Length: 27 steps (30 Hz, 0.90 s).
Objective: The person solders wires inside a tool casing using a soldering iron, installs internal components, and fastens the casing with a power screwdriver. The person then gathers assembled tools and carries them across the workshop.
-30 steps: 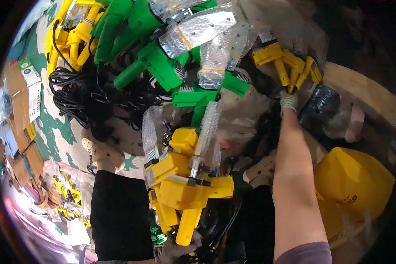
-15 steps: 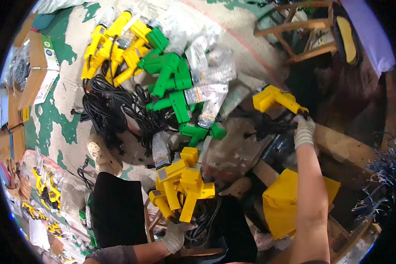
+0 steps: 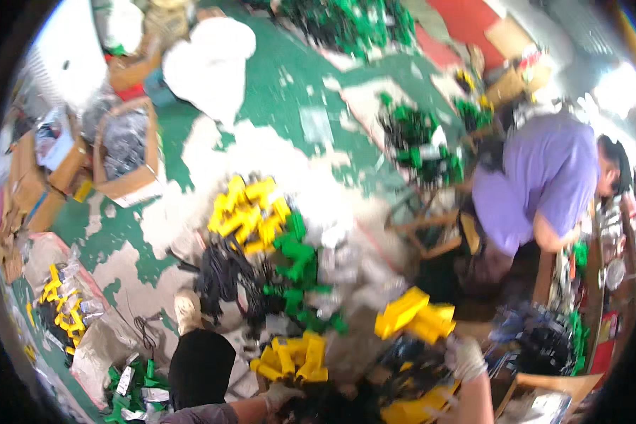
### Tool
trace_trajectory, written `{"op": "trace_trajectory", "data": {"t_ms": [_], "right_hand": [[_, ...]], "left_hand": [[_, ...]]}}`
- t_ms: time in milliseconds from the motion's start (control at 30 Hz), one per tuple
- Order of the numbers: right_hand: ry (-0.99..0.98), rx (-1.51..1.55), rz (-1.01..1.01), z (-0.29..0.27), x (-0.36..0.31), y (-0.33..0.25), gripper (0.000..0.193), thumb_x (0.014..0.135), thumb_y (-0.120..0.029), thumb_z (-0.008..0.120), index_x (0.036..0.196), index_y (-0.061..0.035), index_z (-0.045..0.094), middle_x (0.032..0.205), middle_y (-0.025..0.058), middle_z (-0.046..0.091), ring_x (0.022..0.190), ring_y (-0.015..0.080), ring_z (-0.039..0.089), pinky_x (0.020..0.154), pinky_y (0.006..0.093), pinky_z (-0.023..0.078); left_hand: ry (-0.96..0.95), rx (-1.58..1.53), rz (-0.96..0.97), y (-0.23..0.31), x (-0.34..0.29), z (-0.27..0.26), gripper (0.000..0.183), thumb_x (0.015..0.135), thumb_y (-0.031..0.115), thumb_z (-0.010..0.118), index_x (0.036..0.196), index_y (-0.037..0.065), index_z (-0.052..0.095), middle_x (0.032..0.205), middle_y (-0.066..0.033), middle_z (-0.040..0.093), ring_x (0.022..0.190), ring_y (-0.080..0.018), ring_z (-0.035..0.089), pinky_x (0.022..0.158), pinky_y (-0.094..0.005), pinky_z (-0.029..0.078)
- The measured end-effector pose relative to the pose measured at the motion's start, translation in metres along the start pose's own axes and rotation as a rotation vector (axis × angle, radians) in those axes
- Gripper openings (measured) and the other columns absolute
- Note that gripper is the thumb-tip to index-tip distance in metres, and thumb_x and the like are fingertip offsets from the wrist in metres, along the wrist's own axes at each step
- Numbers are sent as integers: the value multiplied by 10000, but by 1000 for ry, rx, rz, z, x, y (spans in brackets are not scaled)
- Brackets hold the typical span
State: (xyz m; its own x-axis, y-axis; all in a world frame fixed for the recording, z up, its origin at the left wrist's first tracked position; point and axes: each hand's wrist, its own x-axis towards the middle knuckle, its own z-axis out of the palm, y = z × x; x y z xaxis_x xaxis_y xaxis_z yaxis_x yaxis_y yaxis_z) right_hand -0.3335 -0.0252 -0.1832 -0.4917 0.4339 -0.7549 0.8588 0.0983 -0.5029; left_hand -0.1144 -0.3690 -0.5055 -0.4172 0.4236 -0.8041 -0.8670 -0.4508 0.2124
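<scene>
In my gloved right hand (image 3: 466, 357) is a yellow pistol-shaped tool (image 3: 403, 312), like a heat gun, gripped at its handle end. It is raised at the right and blurred by motion. Low in the middle, my gloved left hand (image 3: 281, 396) closes around the lower ends of a bunch of yellow heat guns (image 3: 293, 355) at my lap; its fingers are partly hidden. Farther off, more yellow heat guns (image 3: 247, 212) lie heaped on the floor. Green heat guns (image 3: 295, 258) with clear-wrapped ends (image 3: 338, 263) lie beside them, and black cords (image 3: 222, 272) trail toward me.
A person in purple (image 3: 544, 184) bends at a cluttered bench on the right, near a wooden stool frame (image 3: 427, 233). Yellow sheeting (image 3: 417, 410) lies below my right hand. Cardboard boxes (image 3: 127, 152) and a white sack (image 3: 212, 67) stand at far left. More green parts (image 3: 420, 145) lie beyond.
My view has tilted up, bringing the far floor and the person in purple into sight. Both hands now appear lower in the picture. Each still grips yellow heat guns.
</scene>
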Motion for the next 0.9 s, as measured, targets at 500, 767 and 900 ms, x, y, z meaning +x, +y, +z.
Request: {"op": "trace_trajectory", "data": {"t_ms": [500, 767, 900], "right_hand": [[-429, 437, 191, 110, -100, -18, 174, 889, -229, 668, 806, -145, 541, 520, -55, 373, 409, 91, 336, 400, 233, 281], [-638, 409, 68, 169, -206, -107, 221, 903, -230, 619, 1026, -49, 653, 997, 67, 695, 941, 234, 615, 936, 380, 463], [-493, 385, -90, 197, -205, -166, 299, 937, -332, 600, 983, -39, 640, 912, 82, 670, 830, 219, 591, 832, 366, 473]], "left_hand": [[71, 42, 263, 156, -193, 50, 223, 864, 242, 712, 990, 59, 736, 851, -19, 720, 742, -135, 665, 686, -272, 523], [133, -220, 284, 309, -318, 46, 238, 855, 148, 713, 1067, 43, 685, 887, -36, 697, 768, -148, 651, 698, -300, 535], [40, -455, 331, 316, -347, 16, 261, 867, 179, 688, 1099, 60, 674, 903, -38, 688, 769, -151, 648, 696, -298, 534]]}}
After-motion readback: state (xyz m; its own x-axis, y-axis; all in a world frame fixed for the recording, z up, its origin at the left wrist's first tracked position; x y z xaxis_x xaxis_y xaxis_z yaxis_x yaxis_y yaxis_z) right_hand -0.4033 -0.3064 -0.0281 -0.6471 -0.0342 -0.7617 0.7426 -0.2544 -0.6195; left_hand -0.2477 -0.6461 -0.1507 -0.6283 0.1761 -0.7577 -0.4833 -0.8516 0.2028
